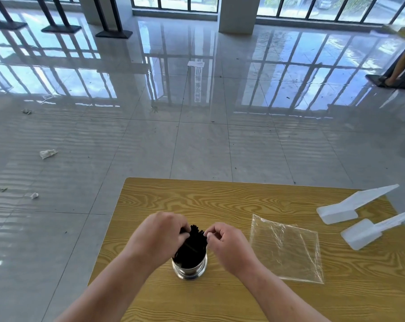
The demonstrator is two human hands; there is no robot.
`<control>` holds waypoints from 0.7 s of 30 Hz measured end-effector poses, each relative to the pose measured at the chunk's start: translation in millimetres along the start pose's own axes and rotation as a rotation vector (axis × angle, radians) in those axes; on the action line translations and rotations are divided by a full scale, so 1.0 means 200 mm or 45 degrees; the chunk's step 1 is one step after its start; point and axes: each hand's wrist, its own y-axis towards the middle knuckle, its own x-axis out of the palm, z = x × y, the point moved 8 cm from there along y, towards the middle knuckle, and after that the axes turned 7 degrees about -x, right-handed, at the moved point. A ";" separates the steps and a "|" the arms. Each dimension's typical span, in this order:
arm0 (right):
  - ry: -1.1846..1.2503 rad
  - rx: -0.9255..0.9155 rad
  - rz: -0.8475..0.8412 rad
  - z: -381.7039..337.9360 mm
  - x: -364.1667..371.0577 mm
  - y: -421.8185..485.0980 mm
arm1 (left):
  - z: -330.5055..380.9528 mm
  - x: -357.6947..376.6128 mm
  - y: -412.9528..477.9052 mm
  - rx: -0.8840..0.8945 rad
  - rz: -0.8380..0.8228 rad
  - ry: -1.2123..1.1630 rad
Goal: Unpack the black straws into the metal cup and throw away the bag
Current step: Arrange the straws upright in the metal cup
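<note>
A bundle of black straws (193, 245) stands in the shiny metal cup (189, 268) near the front middle of the wooden table (220, 201). My left hand (161, 233) curls around the left side of the straw tops. From the right, my right hand (227, 242) pinches the straw tips with its fingertips. The clear plastic bag (287, 249) lies flat and empty on the table, just right of my right hand.
Two white plastic scoop-like pieces (350, 205) (369, 233) lie at the table's right edge. The glossy tiled floor beyond holds scraps of paper (48, 154). A seated person's legs (401, 66) show at the far right.
</note>
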 end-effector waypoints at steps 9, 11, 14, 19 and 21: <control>0.173 -0.008 0.139 -0.02 -0.10 0.04 | -0.07 -0.50 0.00 -0.158 0.220 -0.313; 0.221 0.006 0.159 -0.02 -0.12 0.04 | -0.14 -0.54 0.01 -0.239 0.289 -0.586; 0.283 0.057 0.131 -0.01 -0.12 0.04 | -0.25 -0.50 0.02 -0.350 0.345 -1.080; 0.773 0.106 -0.394 -0.17 0.06 0.02 | -0.32 -0.16 0.02 -0.586 0.084 -1.717; 1.200 0.118 -0.391 -0.25 0.05 0.03 | -0.32 -0.02 0.01 -0.674 -0.034 -1.780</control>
